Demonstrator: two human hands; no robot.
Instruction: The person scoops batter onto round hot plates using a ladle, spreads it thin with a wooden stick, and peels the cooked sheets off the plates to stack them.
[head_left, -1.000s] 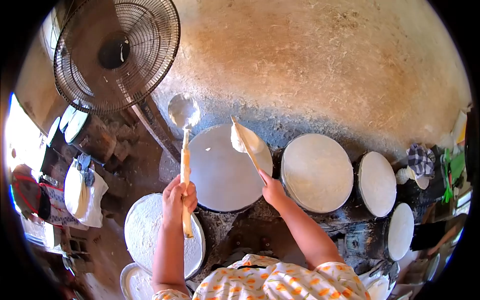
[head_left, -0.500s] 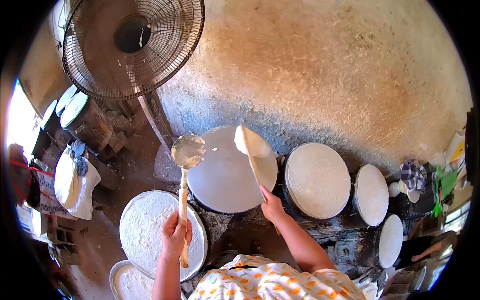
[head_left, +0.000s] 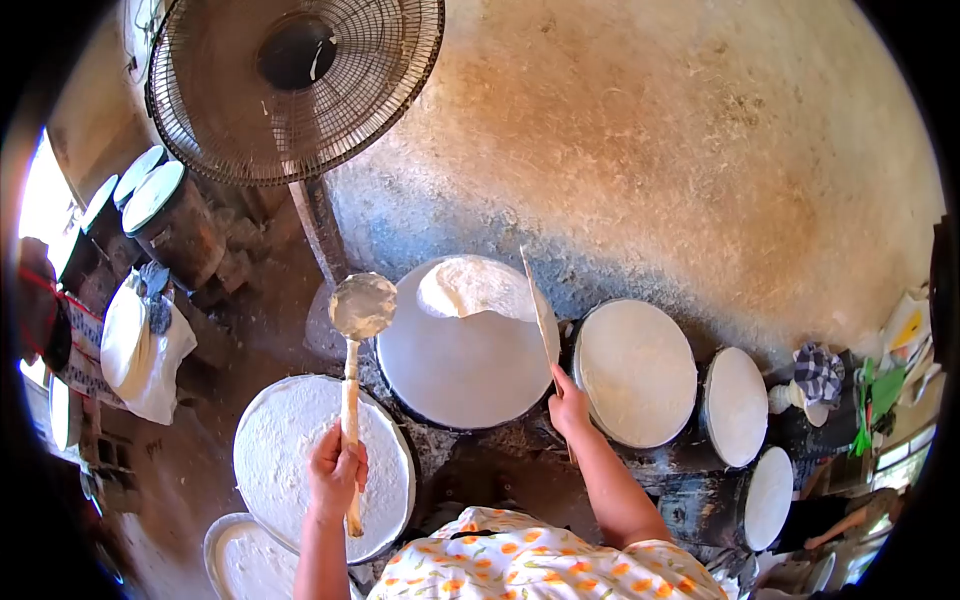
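My left hand (head_left: 338,470) is closed around the pale handle of a ladle (head_left: 363,306), its bowl smeared with batter and raised beside the middle griddle. My right hand (head_left: 570,408) grips a long, thin wooden spatula (head_left: 541,318), seen nearly edge-on over the right side of that round griddle (head_left: 455,375). White batter (head_left: 480,285) lies in a patch across the griddle's far part, and its near part is bare grey. Below my left hand is another round griddle (head_left: 285,430) covered with lumpy white batter.
A basin (head_left: 215,560) of white batter sits at the lower left. Several white-topped round griddles, including a large one (head_left: 637,373), line the right. A caged fan (head_left: 297,85) stands at the upper left before the wall (head_left: 660,150). Another person's arm (head_left: 840,525) shows at far right.
The batter on the middle griddle has gone from a small patch by the spatula to a wider one. My right hand and the spatula have moved right; the ladle has shifted slightly left.
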